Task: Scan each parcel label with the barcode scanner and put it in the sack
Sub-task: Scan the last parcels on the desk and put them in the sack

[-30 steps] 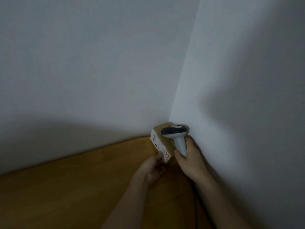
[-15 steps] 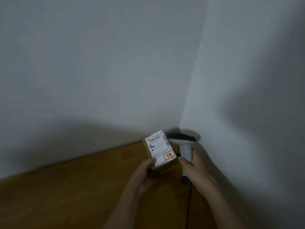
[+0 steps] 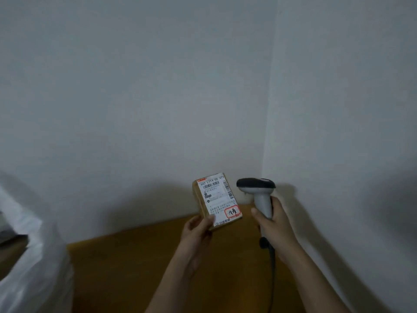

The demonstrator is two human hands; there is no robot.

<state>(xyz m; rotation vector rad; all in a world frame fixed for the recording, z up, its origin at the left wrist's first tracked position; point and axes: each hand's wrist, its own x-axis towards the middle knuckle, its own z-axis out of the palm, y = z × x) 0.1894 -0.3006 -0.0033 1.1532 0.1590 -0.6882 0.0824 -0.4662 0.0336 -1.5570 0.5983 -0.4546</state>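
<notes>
Left hand: your left hand (image 3: pixel 195 231) pinches the parcel (image 3: pixel 217 201) by its lower corner, label (image 3: pixel 218 198) facing you.
Right hand: your right hand (image 3: pixel 274 224) grips the barcode scanner (image 3: pixel 259 195) just beside the parcel, above the table's (image 3: pixel 140 265) far right corner.

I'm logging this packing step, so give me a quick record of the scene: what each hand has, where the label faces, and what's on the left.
left hand: holds the parcel by its lower corner
right hand: grips the barcode scanner by its handle
label: faces the camera
scanner head: beside the parcel, level with its top
scanner cable: hangs down from the handle
surface: wooden table in a wall corner
left edge: white sack
</notes>
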